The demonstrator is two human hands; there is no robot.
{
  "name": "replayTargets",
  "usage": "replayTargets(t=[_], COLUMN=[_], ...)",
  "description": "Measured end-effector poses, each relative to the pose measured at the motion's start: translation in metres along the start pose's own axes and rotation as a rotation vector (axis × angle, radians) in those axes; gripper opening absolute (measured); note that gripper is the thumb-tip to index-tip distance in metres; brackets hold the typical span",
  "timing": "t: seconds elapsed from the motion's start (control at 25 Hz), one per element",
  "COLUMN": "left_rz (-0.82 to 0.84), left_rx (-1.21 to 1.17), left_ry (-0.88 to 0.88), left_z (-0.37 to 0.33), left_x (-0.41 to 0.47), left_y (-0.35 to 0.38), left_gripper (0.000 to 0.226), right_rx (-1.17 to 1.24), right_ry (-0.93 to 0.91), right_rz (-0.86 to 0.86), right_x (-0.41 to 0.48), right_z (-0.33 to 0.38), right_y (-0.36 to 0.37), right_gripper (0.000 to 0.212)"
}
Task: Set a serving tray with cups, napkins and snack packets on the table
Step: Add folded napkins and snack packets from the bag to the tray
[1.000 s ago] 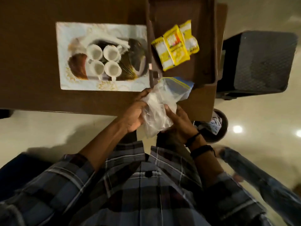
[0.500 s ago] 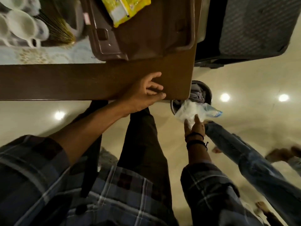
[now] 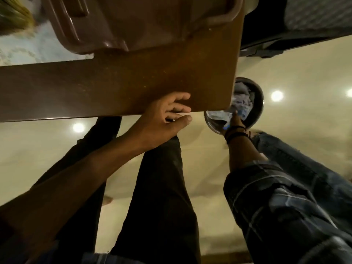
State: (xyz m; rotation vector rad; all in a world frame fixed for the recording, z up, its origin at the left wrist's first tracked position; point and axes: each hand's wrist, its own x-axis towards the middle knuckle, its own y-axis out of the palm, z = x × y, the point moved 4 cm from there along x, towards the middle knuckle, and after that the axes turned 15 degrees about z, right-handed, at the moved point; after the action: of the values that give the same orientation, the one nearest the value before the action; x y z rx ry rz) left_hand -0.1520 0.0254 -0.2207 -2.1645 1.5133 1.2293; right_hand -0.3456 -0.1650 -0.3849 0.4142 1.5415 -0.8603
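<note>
Only the near end of the brown serving tray (image 3: 106, 44) shows, at the top of the head view, and its contents are out of frame. My left hand (image 3: 167, 117) rests on the near edge of the brown table (image 3: 133, 82) with fingers apart and nothing in it. My right hand (image 3: 235, 121) reaches down beside the table's right corner and holds a crumpled clear plastic bag (image 3: 219, 117) with a blue strip, pushed into the mouth of a round bin (image 3: 259, 103). The cups, napkins and snack packets are not in view.
A pale patterned tray (image 3: 38, 50) lies at the top left, next to the brown tray. A dark seat (image 3: 304, 25) stands beyond the table's right end. Another person's jeans leg (image 3: 285, 159) is close to the bin. The bin holds crumpled wrappers.
The view has dropped lower and closer. My right hand has carried the plastic bag from above the bin down into its mouth. My left hand stays on the table edge.
</note>
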Motion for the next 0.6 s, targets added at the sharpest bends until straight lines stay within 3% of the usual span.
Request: replayTargets(t=[0.12,0.28,0.44,0.6], left_rz=[-0.006,-0.108,-0.279,-0.422], left_rx=[0.021,0.032,-0.001,-0.064], left_ry=[0.006,0.034,0.104,0.173], left_z=[-0.012,-0.027,-0.049,-0.06], left_x=[-0.007,-0.024,-0.045,-0.054], left_y=[-0.005,-0.023,-0.055,-0.089], left_gripper=[0.048,0.046,0.054,0.057], right_rx=[0.179,0.33,0.149,-0.136], right_ry=[-0.114,-0.414,-0.675,-0.99], right_rz=[-0.107,-0.104,-0.046,0.085], right_x=[-0.047,-0.106,-0.188,-0.251], right_z=[0.016,0.046,0.089,0.134], right_y=[0.001,0.01,0.056,0.14], right_gripper=[0.055,0.043,0.056,0.049])
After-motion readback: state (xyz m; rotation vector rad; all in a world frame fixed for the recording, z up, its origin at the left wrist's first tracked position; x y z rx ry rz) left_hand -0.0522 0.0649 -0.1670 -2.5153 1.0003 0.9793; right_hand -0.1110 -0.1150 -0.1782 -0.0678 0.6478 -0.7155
